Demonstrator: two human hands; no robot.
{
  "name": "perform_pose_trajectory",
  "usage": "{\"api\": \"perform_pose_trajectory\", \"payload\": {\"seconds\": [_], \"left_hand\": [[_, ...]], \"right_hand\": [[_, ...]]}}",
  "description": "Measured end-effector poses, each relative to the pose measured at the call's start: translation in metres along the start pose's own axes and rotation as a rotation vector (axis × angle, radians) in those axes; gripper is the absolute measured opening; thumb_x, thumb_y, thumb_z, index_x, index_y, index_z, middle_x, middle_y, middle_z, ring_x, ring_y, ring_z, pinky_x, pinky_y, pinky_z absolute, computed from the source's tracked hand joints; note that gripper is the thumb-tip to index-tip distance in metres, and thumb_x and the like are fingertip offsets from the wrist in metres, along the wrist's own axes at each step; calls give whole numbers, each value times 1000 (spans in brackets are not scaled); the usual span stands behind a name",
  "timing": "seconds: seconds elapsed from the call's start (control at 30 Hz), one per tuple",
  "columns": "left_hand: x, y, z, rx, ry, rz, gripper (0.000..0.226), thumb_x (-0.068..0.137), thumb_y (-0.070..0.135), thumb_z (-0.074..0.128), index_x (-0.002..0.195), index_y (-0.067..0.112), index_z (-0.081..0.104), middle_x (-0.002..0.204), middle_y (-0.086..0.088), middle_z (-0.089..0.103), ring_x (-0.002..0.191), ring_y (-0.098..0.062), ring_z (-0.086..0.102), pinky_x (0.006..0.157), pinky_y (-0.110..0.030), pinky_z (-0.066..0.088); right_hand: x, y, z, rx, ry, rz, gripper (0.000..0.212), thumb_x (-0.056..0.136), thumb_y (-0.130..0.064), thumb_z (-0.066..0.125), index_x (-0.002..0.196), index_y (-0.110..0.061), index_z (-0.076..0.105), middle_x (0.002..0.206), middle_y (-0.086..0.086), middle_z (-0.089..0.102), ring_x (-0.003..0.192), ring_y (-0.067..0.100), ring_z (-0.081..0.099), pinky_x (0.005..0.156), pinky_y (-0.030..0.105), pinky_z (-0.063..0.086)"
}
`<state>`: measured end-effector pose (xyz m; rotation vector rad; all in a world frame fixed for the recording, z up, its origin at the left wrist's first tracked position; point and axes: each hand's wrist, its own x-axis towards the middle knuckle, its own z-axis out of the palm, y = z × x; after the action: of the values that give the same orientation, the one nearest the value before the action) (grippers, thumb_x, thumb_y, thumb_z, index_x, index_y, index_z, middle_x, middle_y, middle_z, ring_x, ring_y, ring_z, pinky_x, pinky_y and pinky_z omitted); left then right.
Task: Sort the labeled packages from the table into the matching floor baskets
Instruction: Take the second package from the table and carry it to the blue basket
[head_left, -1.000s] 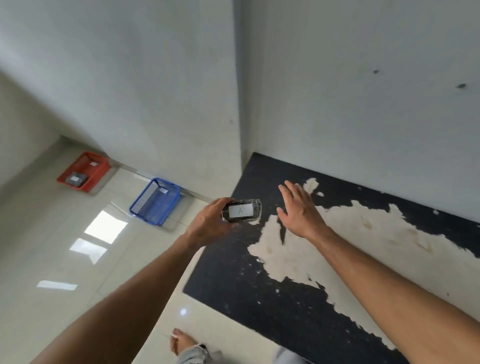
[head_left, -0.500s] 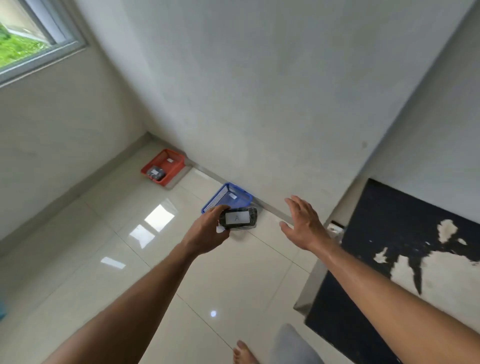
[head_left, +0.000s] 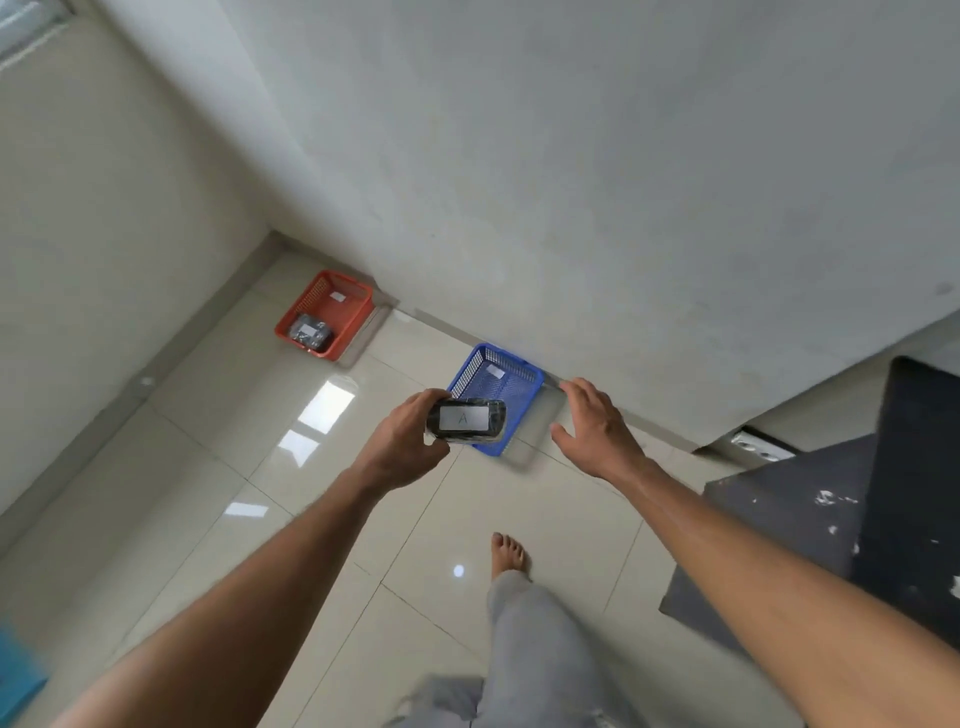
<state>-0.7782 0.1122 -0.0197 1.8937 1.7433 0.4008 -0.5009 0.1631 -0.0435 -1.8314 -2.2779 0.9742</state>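
Note:
My left hand grips a small dark package wrapped in clear film, its white label marked "A" facing me. I hold it in front of the blue floor basket, which stands against the wall with a white tag inside. My right hand hovers open to the right of the package, fingers spread, holding nothing. Farther left along the wall stands a red basket with a white tag, and in it lies another dark package.
The black table with peeling white patches fills the right edge. A white power strip lies on the floor by the table. My bare foot and grey trouser leg are on the glossy tiles below. Something blue sits at the bottom left edge.
My view has swung from the table down to the floor, and I have stepped closer to the baskets. The "A" package stays in my left hand; my right hand stays open.

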Motion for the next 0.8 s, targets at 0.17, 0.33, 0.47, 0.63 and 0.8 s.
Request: {"api": "perform_pose_trajectory", "payload": {"seconds": [0.17, 0.33, 0.47, 0.63, 0.8], "left_hand": [[58, -59, -6, -15, -115, 9, 58, 75, 6, 69, 131, 9, 53, 121, -9, 65, 96, -15, 58, 74, -17, 50], [116, -117, 3, -25, -258, 50, 59, 75, 5, 69, 131, 7, 53, 121, -12, 64, 98, -19, 61, 76, -21, 52], [166, -175, 22, -26, -369, 85, 59, 74, 6, 68, 131, 7, 53, 120, -12, 64, 102, -26, 63, 81, -34, 57], [227, -257, 78, -16, -515, 117, 58, 76, 8, 67, 132, 11, 52, 122, -8, 63, 102, -21, 61, 83, -28, 56], [272, -337, 179, -14, -582, 121, 60, 77, 7, 68, 135, 12, 51, 123, -8, 62, 98, -18, 59, 85, -31, 56]], "right_hand": [[54, -19, 30, 62, -26, 121, 65, 93, -29, 56, 148, -8, 30, 156, 11, 29, 139, 31, 33, 113, 42, 32], [101, -22, 68, 130, -16, 253, 62, 94, -30, 55, 147, -7, 30, 155, 13, 31, 137, 33, 36, 112, 44, 34], [136, -24, 111, 188, 12, 378, 62, 93, -28, 58, 145, -8, 31, 153, 14, 34, 135, 35, 39, 111, 44, 36], [189, -13, 194, 277, 44, 507, 60, 95, -26, 57, 145, -6, 33, 151, 14, 37, 134, 34, 41, 108, 42, 37], [250, 32, 301, 415, 83, 680, 61, 96, -30, 55, 148, -8, 32, 153, 13, 38, 136, 31, 43, 108, 37, 36]]}}
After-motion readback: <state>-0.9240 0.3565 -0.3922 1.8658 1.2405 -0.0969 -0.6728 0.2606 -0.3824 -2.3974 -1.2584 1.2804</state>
